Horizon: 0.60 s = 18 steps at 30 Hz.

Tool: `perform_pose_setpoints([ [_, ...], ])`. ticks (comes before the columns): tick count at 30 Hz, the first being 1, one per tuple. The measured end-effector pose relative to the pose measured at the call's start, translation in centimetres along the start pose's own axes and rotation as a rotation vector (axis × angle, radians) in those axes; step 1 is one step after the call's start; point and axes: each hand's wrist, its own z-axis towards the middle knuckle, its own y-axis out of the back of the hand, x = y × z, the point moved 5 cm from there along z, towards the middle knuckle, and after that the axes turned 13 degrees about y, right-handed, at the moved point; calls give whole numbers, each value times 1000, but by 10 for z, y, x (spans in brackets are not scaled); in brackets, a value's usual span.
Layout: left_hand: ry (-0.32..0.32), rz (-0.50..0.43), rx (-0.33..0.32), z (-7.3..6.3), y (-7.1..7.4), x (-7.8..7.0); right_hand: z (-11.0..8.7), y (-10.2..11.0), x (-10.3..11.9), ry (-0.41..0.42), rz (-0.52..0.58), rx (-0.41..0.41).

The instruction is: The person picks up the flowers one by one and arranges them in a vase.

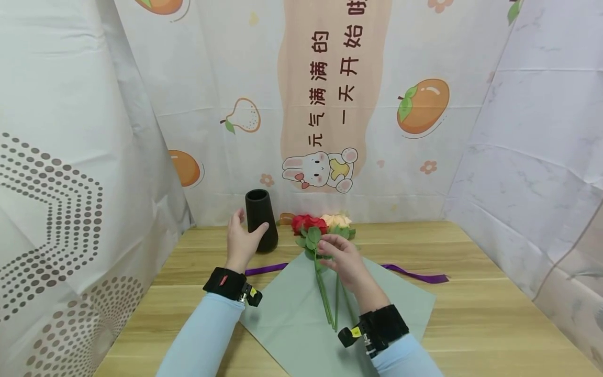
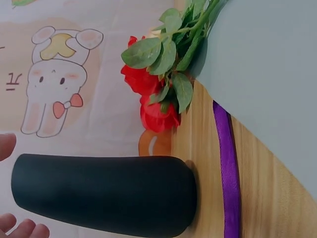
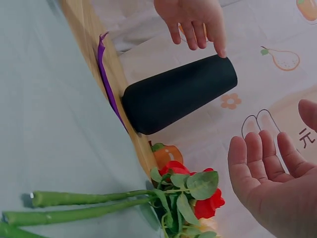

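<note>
1. A pale grey-green flat sheet point(image 1: 282, 314) lies cornerwise on the near middle of the wood-grain worktop point(image 1: 499, 319), seemingly turned so that its far corner supports the flowers.
2. Green stems point(image 1: 324, 293) rest on it, cut ends near, probably so they come easily to reach.
3. The right hand point(image 1: 346, 259) hangs over the stems just below the leaves, fingers loosely spread, grasping nothing.
4. A purple satin ribbon point(image 2: 229, 168) runs left to right, its middle hidden by the sheet, which likely keeps it flat.
5. The left hand point(image 1: 242, 241) is unclenched, thumb and fingers parted around the black tapered vase point(image 1: 260, 220); whether they touch I cannot tell.
6. The vase stands upright at far left, steadied by its wider base.
7. Red roses point(image 1: 308, 224) and cream roses point(image 1: 336, 220) lie far centre, right of the vase.
</note>
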Motion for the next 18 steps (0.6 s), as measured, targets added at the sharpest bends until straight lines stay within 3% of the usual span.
perform_pose_setpoints([
  [18,77,37,-2,33,-21,2,0,-11,-23,-49,7,45],
])
